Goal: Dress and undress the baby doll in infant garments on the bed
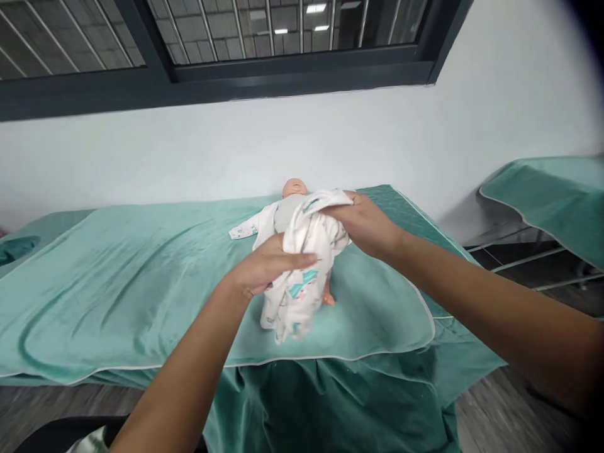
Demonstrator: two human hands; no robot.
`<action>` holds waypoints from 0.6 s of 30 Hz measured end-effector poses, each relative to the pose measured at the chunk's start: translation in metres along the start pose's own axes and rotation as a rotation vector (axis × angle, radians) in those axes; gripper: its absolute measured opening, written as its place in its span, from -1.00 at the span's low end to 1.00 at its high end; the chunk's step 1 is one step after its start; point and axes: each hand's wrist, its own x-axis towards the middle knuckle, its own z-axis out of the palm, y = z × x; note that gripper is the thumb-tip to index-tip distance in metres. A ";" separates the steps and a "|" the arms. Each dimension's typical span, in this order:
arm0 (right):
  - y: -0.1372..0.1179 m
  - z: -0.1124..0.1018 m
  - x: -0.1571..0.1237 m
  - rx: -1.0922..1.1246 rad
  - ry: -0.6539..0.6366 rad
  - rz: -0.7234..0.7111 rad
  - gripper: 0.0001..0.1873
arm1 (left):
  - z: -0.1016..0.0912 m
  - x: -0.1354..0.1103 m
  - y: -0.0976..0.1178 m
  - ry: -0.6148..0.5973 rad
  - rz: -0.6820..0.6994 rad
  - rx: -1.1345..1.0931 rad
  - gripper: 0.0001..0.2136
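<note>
A baby doll (pixel 294 187) lies on its back on a teal padded mat (pixel 141 283), head toward the wall. It wears a white printed baby suit (pixel 302 277) that hangs loose over its body and legs. My left hand (pixel 267 267) lies over the cloth at the doll's middle, fingers closed on the fabric. My right hand (pixel 365 220) grips the bunched upper edge of the suit near the doll's chest. One empty sleeve (pixel 245 229) sticks out to the left. A bare foot (pixel 328 299) shows below the cloth.
The mat covers a table draped in teal cloth (pixel 353 402), set against a white wall under a dark-framed window (pixel 283 69). A second teal-covered table (pixel 547 195) stands at the right, with metal bars beneath it. Grey wood floor lies below.
</note>
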 end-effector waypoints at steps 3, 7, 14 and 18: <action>0.007 -0.002 0.001 0.214 -0.015 0.023 -0.82 | 0.002 0.001 -0.006 -0.070 -0.039 -0.017 -0.60; 0.020 -0.002 -0.002 0.375 -0.147 0.068 -0.80 | 0.006 0.012 -0.011 0.084 0.079 -0.133 -0.60; 0.044 -0.003 -0.009 0.377 -0.356 0.193 -0.49 | 0.009 0.026 -0.001 0.215 0.147 -0.298 -0.56; 0.048 0.002 -0.008 0.339 -0.264 0.174 -0.51 | 0.007 0.024 -0.004 0.187 0.106 -0.292 -0.54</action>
